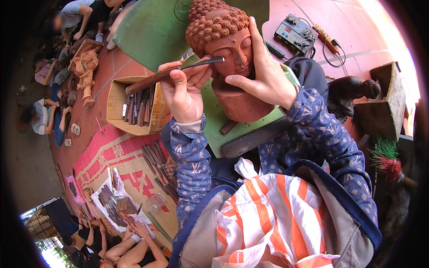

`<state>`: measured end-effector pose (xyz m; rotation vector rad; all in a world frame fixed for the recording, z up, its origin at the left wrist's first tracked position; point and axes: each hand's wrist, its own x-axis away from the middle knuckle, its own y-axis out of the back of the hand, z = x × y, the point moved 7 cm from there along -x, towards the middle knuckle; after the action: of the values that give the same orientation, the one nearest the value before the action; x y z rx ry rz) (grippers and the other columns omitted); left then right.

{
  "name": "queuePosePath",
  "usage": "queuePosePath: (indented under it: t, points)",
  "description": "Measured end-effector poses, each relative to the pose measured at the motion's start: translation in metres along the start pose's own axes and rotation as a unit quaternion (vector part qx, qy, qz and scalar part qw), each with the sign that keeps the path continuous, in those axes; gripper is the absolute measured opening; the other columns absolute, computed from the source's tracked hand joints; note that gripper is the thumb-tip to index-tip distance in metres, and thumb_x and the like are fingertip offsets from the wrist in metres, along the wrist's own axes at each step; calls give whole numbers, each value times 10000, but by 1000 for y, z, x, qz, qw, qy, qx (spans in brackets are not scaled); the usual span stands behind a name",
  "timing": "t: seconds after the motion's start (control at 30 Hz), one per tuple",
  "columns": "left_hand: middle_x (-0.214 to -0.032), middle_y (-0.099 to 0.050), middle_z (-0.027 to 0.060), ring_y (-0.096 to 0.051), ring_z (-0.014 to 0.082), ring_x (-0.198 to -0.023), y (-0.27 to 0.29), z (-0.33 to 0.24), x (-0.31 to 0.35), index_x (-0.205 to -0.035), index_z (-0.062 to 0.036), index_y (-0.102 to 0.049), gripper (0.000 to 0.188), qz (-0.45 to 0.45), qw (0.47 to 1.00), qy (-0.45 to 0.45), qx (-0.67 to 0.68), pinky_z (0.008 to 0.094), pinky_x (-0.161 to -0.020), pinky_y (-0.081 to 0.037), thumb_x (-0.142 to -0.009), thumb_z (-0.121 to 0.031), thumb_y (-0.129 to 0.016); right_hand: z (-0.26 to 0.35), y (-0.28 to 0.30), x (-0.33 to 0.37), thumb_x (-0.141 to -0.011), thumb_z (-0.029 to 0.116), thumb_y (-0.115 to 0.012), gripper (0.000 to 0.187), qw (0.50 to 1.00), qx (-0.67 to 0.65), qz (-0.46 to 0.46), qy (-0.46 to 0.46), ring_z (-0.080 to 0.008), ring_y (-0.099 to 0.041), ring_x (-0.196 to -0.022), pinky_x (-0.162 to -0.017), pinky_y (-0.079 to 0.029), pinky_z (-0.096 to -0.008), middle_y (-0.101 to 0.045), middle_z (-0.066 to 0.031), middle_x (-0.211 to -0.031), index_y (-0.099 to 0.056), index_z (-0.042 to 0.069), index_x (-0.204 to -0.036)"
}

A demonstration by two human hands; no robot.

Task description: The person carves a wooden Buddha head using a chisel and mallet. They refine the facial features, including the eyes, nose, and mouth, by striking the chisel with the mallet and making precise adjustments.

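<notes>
A reddish-brown wooden Buddha head (229, 42) with curled hair rests over a green surface (214, 140) at my lap. My left hand (187, 96) is closed round the wooden handle of a carving chisel (154, 80). The chisel's dark, narrow blade points right and lies across the carved face, near its cheek and eye; whether the edge touches wood I cannot tell. My right hand (270, 80) grips the head from its right side, fingers up along the temple and thumb near the chin. A short wooden piece (228, 127) lies below the carved base.
On the left stands a cardboard box (117, 100) of chisels; more chisels (155, 161) lie on a printed mat (136, 178). At right are a grey control box (295, 35), a power strip (325, 38), a dark carved figure (351, 94) and a wooden crate (384, 111). Other people sit at left.
</notes>
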<state>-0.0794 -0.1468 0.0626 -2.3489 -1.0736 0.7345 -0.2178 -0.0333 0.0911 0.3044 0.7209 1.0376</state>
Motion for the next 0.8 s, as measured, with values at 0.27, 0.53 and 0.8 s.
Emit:
queuePosePath:
  t: [0.27, 0.53, 0.8]
  points:
    - [-987, -654, 246, -659, 345, -962, -2, -3, 0, -1116, -89, -378, 282, 9, 1000, -9, -13, 432, -824, -567, -971, -304, -489, 2, -1, -1, -773, 250, -735, 1097, 1000, 3, 4, 2, -388, -351, -1329, -1081, -309, -384, -299, -328, -1417, 76, -39, -1454]
    - [-1011, -642, 257, -650, 350, -984, -8, -5, 5, -1108, -83, -377, 310, -11, 998, -15, -64, 418, -830, -563, -960, -323, -504, 0, -1, -2, -770, 244, -739, 1102, 1000, -2, 2, -5, -385, -355, -1328, -1079, -312, -385, -301, -319, -1421, 77, -39, -1454]
    - [-1013, -639, 254, -633, 380, -1009, -7, -1, 11, -1127, -81, -368, 316, 13, 999, -39, -29, 427, -847, -559, -971, -339, -464, -4, -1, -1, -734, 316, -761, 1145, 999, -3, -18, 27, -426, -425, -1221, -1018, -364, -410, -364, -327, -1328, 52, -31, -1461]
